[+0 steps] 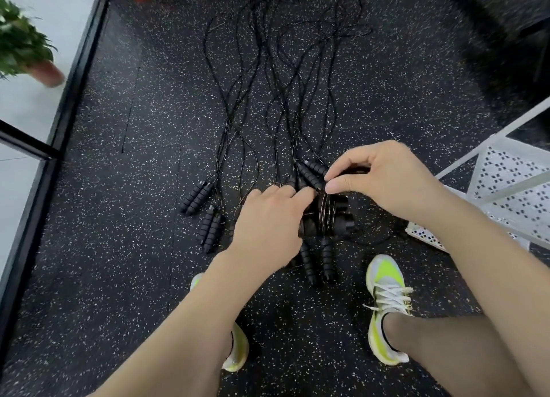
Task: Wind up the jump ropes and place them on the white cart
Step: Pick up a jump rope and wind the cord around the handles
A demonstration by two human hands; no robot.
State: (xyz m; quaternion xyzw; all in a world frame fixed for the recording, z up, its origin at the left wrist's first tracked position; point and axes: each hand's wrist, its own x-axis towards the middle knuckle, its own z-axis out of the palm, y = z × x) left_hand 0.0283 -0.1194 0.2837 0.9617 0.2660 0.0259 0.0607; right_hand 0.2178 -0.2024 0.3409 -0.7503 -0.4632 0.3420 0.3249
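Between the hands, a wound bundle of rope coiled round its handles is gripped by the left hand; the cable end is pinched at the top by the right hand. One rope looks nearly wound, not yet placed. Left of the left hand, two handle pairs lie untouched; more handles sit under the hands. Cables are spread out ahead on the speckled rubber floor. Most of the task is judged left. The white cart stands just right of the right hand. A potted plant is seen far left.
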